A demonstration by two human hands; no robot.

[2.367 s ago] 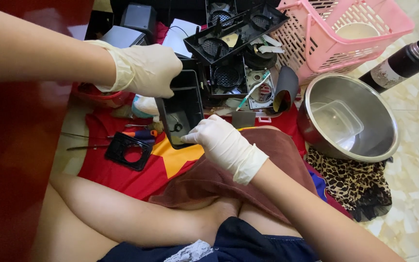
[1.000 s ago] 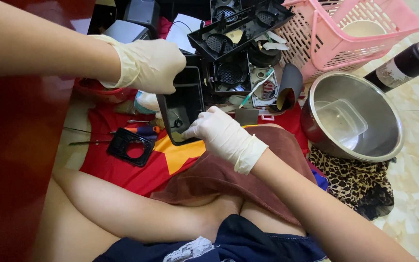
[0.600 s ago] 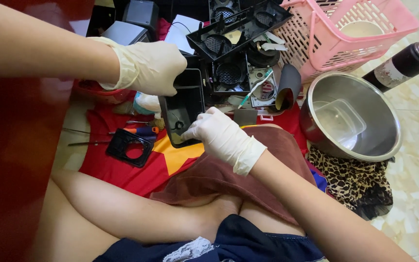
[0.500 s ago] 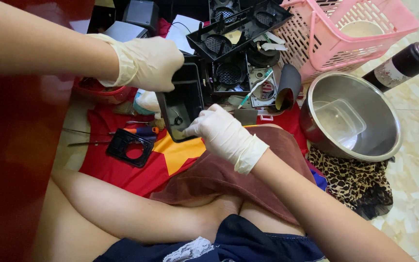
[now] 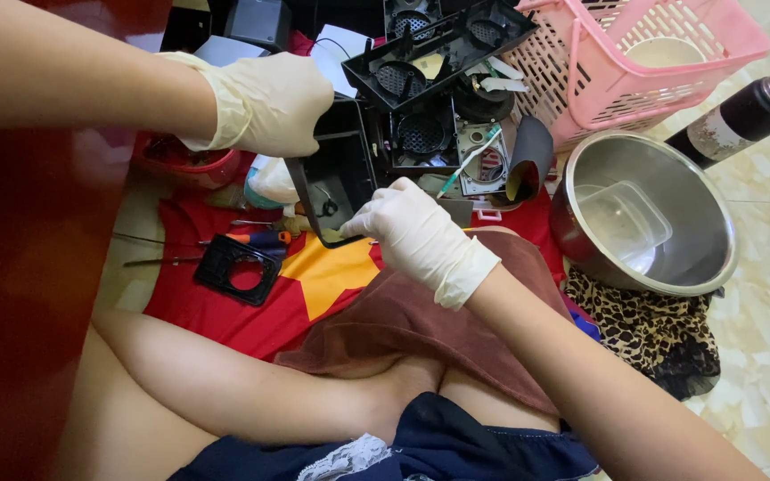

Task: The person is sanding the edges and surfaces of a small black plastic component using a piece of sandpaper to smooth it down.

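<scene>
Gloved left hand clamps the far rim of a black plastic housing, tilting it open while the right hand pinches its near edge

1. We grip the top edge of the open black plastic casing with our gloved left hand.
2. Our gloved right hand pinches the casing's lower rim.
3. Left of the casing lies a square black plastic frame with a round hole on red cloth.
4. Right of the casing sits a round steel bowl; above the bowl stands a pink plastic basket.
</scene>
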